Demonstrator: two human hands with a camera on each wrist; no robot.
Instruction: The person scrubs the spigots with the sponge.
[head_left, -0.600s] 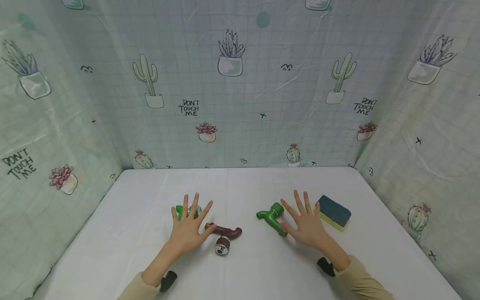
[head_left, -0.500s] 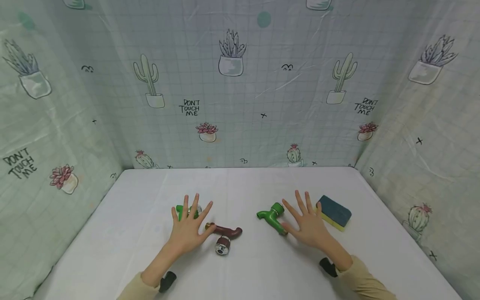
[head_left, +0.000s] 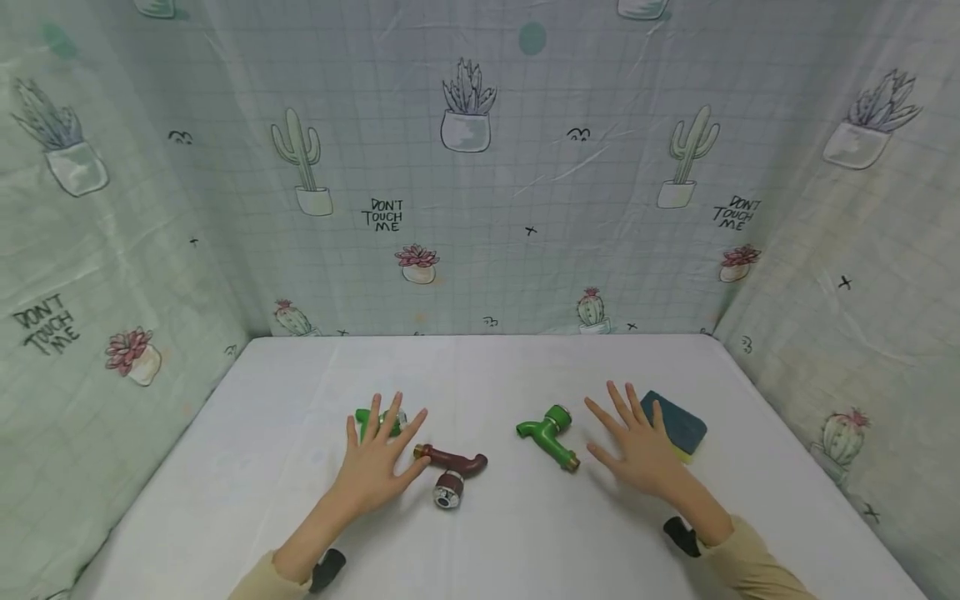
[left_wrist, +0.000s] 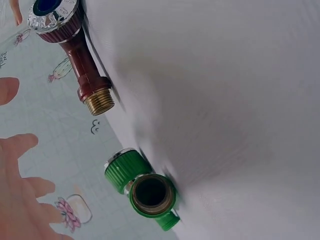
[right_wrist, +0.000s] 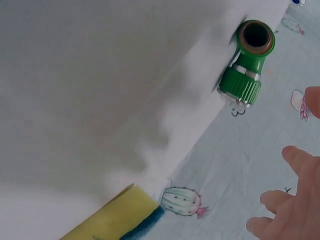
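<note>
My left hand (head_left: pixel 372 468) hovers palm down with fingers spread, holding nothing. Beyond its fingers lies a green faucet (left_wrist: pixel 152 194), partly hidden by them in the head view. A dark red faucet (head_left: pixel 457 463) with a brass threaded end and a chrome-topped knob lies just right of the left thumb. My right hand (head_left: pixel 643 454), also spread and holding nothing, is above the table between a second green faucet (head_left: pixel 548 435) on its left and a sponge (head_left: pixel 681 422) on its right. The sponge is dark blue on top and yellow below, partly behind the fingers.
The white table (head_left: pixel 480 550) carries all these things. A printed curtain (head_left: pixel 480 192) with cactus drawings encloses it at the back and both sides. A black wrist-worn piece (head_left: pixel 327 571) sits under the left wrist, and another black piece (head_left: pixel 681 536) under the right.
My right hand has moved to the right, away from the second green faucet and further over the sponge. The left hand has barely moved. The whole head view has shifted slightly.
</note>
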